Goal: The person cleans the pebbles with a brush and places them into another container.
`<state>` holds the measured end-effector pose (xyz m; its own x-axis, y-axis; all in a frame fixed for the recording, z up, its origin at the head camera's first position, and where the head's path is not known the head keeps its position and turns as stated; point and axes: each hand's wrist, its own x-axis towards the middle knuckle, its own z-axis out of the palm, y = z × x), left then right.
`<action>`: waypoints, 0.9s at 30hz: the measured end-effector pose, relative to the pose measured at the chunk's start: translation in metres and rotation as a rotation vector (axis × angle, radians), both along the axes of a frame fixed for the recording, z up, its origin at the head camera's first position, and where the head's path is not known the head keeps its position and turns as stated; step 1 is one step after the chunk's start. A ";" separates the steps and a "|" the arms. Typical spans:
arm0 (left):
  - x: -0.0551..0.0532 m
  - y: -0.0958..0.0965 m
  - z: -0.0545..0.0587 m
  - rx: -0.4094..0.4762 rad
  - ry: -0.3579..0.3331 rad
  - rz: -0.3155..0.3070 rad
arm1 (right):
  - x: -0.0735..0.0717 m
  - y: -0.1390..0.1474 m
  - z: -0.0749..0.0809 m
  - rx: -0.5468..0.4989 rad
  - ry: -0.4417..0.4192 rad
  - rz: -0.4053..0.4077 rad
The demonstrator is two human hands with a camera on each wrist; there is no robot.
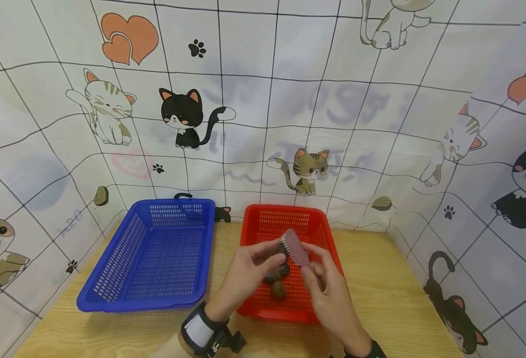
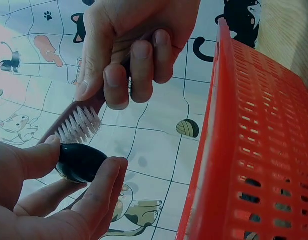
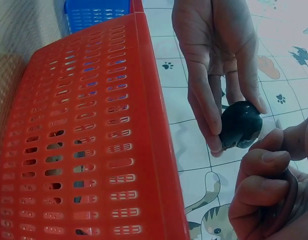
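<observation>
Over the red basket (image 1: 285,316), my left hand (image 1: 246,272) pinches a smooth, dark, rounded stone (image 2: 83,162) between thumb and fingers. My right hand (image 1: 330,288) grips a pinkish-brown brush (image 1: 295,247) by its handle, fingers curled round it. White bristles (image 2: 80,125) face the stone and stand right at its edge in the left wrist view. Several more stones lie in the red basket below the hands, a brown one (image 1: 278,290) among them. In the right wrist view the dark stone (image 3: 241,124) looks shiny, and the bristles are mostly hidden behind the right hand.
A blue basket (image 1: 202,278) stands left of the red one on the wooden table (image 1: 379,283). Behind and at both sides hangs a white cat-print sheet (image 1: 254,99). A dark strap with a small device (image 1: 205,330) sits on the left wrist.
</observation>
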<state>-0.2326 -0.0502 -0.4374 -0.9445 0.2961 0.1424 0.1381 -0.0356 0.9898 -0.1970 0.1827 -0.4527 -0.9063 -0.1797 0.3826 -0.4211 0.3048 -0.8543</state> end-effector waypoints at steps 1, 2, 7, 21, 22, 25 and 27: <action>0.001 0.000 0.000 0.010 -0.008 -0.008 | 0.000 0.000 -0.001 -0.003 -0.001 0.003; 0.001 0.000 0.000 0.015 -0.014 -0.014 | 0.000 0.000 -0.001 -0.008 -0.001 0.006; 0.001 -0.001 0.001 0.029 -0.036 -0.046 | 0.000 0.000 -0.001 -0.022 -0.019 0.006; 0.000 0.000 0.001 0.023 -0.022 -0.009 | -0.001 -0.002 0.003 -0.049 -0.084 0.029; 0.001 0.000 0.001 0.026 -0.025 -0.017 | -0.001 -0.002 0.003 -0.052 -0.082 0.027; 0.001 0.000 0.002 0.038 -0.031 -0.038 | -0.003 -0.001 0.002 -0.070 -0.074 0.021; 0.002 0.001 0.002 0.042 -0.030 -0.038 | -0.004 0.000 0.002 -0.079 -0.072 0.024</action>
